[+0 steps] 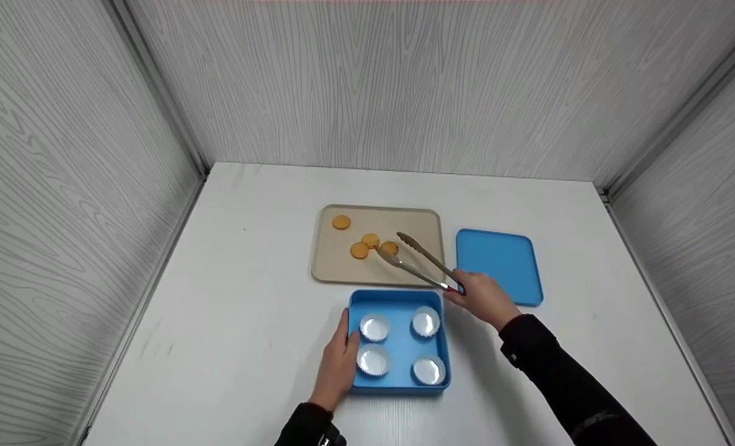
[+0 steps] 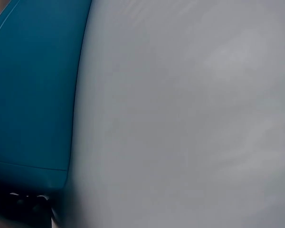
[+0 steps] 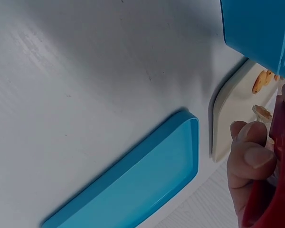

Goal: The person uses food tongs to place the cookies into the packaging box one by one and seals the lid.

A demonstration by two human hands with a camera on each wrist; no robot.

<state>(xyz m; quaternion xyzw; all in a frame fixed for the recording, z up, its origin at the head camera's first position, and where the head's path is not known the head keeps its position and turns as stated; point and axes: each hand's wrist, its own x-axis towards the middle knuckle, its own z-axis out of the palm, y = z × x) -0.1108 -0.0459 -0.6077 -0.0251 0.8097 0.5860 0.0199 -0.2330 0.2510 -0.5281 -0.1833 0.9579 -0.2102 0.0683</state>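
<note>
My right hand (image 1: 482,297) grips a pair of tongs (image 1: 426,277) with red on the handle. The tongs' arms are spread over the beige tray (image 1: 330,271), one tip right beside the round golden cookies. Three of these cookies (image 1: 359,250) lie grouped near the tray's middle; another cookie (image 1: 341,222) sits toward its far left corner. With the thumb at its rim, my left hand (image 1: 337,365) holds the left side of a blue box (image 1: 399,347). Inside the box stand several white paper cups (image 1: 374,360), with no cookies in them. The left wrist view shows mostly the box's side (image 2: 33,95).
A shallow blue lid (image 1: 500,263) lies to the right of the tray, close by my right hand. Grey wood-grain panels (image 1: 367,87) enclose the white table (image 1: 231,310) at the back and both sides. The box stands just in front of the tray.
</note>
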